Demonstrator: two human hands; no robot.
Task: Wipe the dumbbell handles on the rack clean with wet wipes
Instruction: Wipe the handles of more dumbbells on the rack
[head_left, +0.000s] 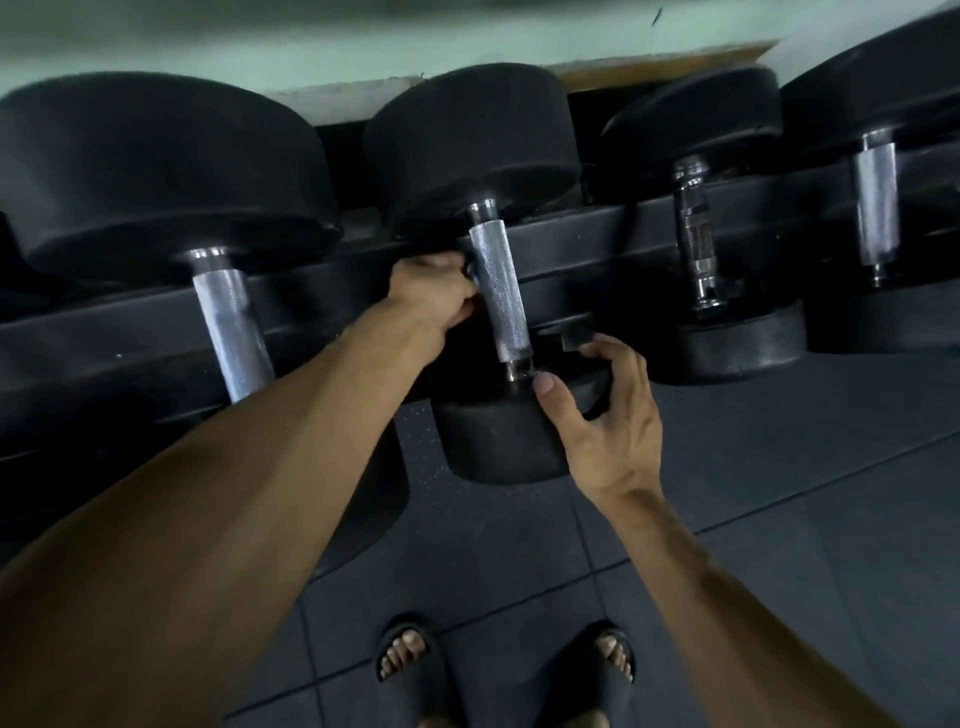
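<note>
Head view: four dumbbells sit on the rack (597, 228). The left hand (434, 291) curls beside one handle (501, 293); what it holds is hidden. The right hand (605, 415) spreads wide on the bottom weight (498, 441).

The dumbbell handle (500, 291) looks like knurled, shiny metal, its heads (470, 140) matt black rubber.
</note>
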